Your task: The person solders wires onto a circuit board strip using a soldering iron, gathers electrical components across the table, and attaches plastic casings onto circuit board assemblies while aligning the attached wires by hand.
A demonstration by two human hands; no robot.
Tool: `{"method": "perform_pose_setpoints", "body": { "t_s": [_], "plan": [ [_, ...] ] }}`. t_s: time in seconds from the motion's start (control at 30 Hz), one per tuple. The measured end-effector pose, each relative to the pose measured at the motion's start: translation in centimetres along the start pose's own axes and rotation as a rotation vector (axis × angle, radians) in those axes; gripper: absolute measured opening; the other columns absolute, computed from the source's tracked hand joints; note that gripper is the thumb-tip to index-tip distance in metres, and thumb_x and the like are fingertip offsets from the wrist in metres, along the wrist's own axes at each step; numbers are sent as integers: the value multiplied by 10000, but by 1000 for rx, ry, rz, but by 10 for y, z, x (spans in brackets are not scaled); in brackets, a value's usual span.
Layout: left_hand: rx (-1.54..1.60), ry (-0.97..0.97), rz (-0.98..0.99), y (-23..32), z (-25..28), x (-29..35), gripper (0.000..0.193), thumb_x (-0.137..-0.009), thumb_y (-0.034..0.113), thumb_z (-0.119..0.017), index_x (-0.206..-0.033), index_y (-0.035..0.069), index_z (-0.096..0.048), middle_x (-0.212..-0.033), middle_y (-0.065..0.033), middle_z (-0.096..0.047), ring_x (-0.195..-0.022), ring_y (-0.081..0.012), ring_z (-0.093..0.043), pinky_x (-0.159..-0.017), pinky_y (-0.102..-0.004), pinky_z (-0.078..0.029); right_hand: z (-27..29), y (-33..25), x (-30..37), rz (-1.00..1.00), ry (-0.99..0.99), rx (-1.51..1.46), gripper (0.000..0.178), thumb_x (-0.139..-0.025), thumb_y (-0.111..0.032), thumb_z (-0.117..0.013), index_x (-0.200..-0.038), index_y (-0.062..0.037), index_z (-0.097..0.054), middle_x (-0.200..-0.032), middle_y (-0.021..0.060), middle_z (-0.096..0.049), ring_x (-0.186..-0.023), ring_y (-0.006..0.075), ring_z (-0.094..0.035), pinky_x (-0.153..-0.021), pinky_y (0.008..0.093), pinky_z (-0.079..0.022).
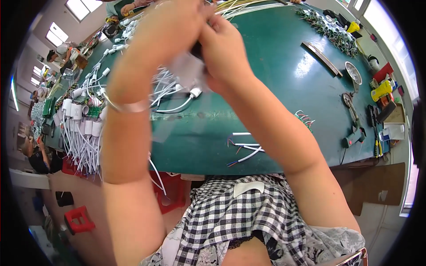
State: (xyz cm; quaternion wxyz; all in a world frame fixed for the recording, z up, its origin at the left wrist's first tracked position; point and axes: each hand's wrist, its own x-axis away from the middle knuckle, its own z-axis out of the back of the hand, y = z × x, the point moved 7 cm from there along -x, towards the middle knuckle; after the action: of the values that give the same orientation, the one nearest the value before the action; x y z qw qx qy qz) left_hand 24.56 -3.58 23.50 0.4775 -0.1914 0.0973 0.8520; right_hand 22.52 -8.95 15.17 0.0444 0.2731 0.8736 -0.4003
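Note:
Both my hands are raised close together at the top middle. My left hand (175, 26) is smeared by motion and its fingers cannot be told apart. Beside it, my right hand (224, 46) has its fingers curled closed. A small dark thing (196, 50) shows between the hands, with a blurred whitish translucent patch (186, 70) below; I cannot make out what either is. Behind my left forearm lie white cables with white cylindrical ends (195, 92). Several short white cables with bared coloured wires (248, 148) lie left of my right forearm.
The green table (275, 57) carries a heap of white cabled holders (82, 117) at left. Wired circuit boards (330, 31) lie far right, near a long metal bar (321, 59). A corded tool (354, 138) and yellow bottle (381, 91) are at right. A red stool (80, 220) stands left.

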Motion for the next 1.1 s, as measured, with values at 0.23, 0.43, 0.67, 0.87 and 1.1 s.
{"method": "perform_pose_setpoints", "body": {
  "t_s": [0.23,0.43,0.67,0.87,1.1],
  "plan": [
    [267,-249,-7,-83,-129,-66,568,-896,446,-452,-1370,153,-345,-1163,-199,-578,-1041,-349,-571,-877,-394,-444,57,109,-86,-82,402,-134,214,-893,-248,-548,-999,-62,-538,-844,58,-595,-777,178,-568,-675,335,-489],
    [613,-121,-13,-127,-212,-79,504,-909,495,-374,-1245,150,-526,-1201,-166,-561,-1096,-341,-533,-926,-371,-404,85,129,-77,-408,543,-109,259,-865,-227,-546,-1022,-22,-534,-936,97,-603,-784,223,-589,-678,366,-479],
    [313,144,-30,-123,-190,-84,384,-921,383,-421,-1147,123,-590,-1080,-155,-615,-1003,-335,-568,-843,-397,-449,153,21,-48,-187,464,508,540,-808,-283,-625,-1243,-7,-465,-1283,171,-463,-1240,291,-368,-1026,421,-265],
    [222,558,-310,-56,-120,-52,250,-847,174,-560,-1081,106,-618,-975,-116,-640,-887,-309,-600,-750,-393,-474,243,-135,87,75,466,934,266,-847,-222,-587,-1037,-37,-609,-1031,55,-596,-1009,179,-495,-912,334,-346],
    [681,-403,-220,133,-212,27,322,-825,326,-599,-939,26,-623,-836,-136,-639,-776,-280,-612,-694,-361,-483,274,-154,239,-88,431,1975,268,-777,-302,-650,-782,-34,-632,-843,95,-604,-818,273,-542,-742,377,-407]
  ]
}}
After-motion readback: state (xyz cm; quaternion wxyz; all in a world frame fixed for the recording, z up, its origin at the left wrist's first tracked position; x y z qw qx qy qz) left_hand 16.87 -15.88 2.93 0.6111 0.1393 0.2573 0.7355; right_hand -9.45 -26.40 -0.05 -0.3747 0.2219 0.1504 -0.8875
